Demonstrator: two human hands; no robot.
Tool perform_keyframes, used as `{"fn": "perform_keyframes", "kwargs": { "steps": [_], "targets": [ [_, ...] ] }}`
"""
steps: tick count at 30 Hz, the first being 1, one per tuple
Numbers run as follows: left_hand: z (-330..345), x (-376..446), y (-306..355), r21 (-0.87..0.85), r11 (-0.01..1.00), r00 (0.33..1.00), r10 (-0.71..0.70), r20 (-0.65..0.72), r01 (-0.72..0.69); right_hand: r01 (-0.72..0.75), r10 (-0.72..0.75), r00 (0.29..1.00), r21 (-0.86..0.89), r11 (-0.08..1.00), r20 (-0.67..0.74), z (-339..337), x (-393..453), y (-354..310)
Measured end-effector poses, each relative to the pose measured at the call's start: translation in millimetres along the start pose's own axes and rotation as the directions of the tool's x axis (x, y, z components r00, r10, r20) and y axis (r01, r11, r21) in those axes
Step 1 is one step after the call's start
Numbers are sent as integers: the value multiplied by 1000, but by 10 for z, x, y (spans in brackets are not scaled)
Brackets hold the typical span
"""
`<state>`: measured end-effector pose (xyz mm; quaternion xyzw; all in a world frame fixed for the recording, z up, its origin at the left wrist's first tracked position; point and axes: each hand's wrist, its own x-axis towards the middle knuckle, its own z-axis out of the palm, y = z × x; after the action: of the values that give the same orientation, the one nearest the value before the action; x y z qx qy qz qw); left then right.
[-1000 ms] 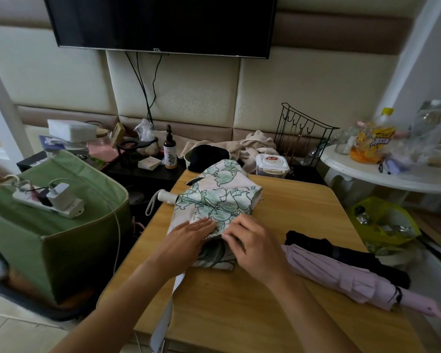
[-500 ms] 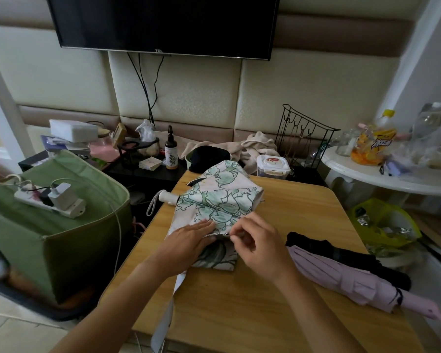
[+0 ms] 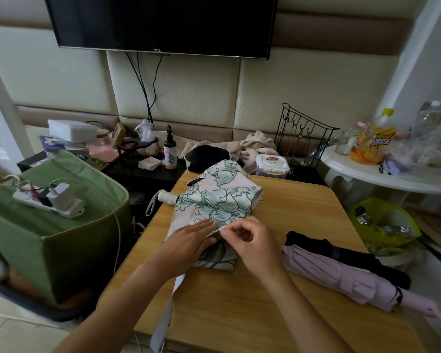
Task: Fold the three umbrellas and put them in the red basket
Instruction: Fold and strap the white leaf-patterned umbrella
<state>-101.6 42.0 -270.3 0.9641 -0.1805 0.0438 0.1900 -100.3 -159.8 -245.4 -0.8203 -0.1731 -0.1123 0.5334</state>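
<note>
Left hand [image 3: 189, 242] lies flat, palm down, fingers straight, pressing the floral umbrella [image 3: 214, 207] onto the wooden desk [image 3: 239, 314]. Right hand [image 3: 252, 247] is beside it, knuckles up, grip narrow: thumb and fingertips pinch a fold of the floral canopy edge. Both forearms reach in from the near edge. Floral umbrella sits mid-desk; pink umbrella [image 3: 341, 278] and black umbrella [image 3: 341, 256] lie folded to the right, touching.

Left of the wooden tabletop [image 3: 239, 314]: green storage box [image 3: 61, 238] bearing a power strip [image 3: 49, 202]; behind: wipes container [image 3: 272, 165], spray bottle [image 3: 170, 151].
</note>
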Motion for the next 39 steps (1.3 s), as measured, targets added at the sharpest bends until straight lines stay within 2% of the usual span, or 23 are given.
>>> {"fn": "perform_keyframes", "kwargs": {
  "steps": [6, 9, 12, 15, 17, 21, 25, 30, 33, 36, 39],
  "targets": [
    [29, 15, -88, 103, 995, 1000, 2, -13, 0, -166, 160, 986, 174, 971, 49, 22, 36, 31],
    [46, 28, -126, 146, 989, 1000, -11, -10, 12, -155, 151, 988, 154, 976, 33, 34, 31, 29],
    [-2, 30, -120, 164, 986, 1000, -15, -1, 15, -59, 59, 998, 47, 997, -1, 30, 31, 21],
    [-14, 31, -132, 169, 986, 1000, 23, -22, -19, 76, -82, 996, -155, 985, -31, 32, -1, 8],
    [2, 26, -121, 164, 986, 998, 43, -44, -35, 175, -193, 981, -290, 941, -33, 43, -41, -13],
    [60, 27, -145, 185, 982, 998, 54, -40, -46, 318, -310, 945, -505, 802, 103, 78, -53, 26],
    [37, 19, -217, 217, 972, 993, 103, -51, -89, 387, -421, 903, -585, 713, 84, 101, -8, 39],
    [-84, -40, -363, 225, 973, 993, 67, -100, -43, 422, -393, 904, -509, 750, 171, -54, 67, 88],
    [-100, -75, -445, 221, 975, 997, 27, -74, -10, 418, -362, 908, -515, 749, 211, -130, 82, 99],
    [-129, -113, -469, 200, 979, 999, -29, -38, 36, 366, -211, 917, -505, 782, 338, -146, 58, 86],
    [-114, -146, -476, 236, 971, 999, -36, 9, 33, 337, -58, 884, -549, 765, 463, -79, 6, 92]
  ]
}}
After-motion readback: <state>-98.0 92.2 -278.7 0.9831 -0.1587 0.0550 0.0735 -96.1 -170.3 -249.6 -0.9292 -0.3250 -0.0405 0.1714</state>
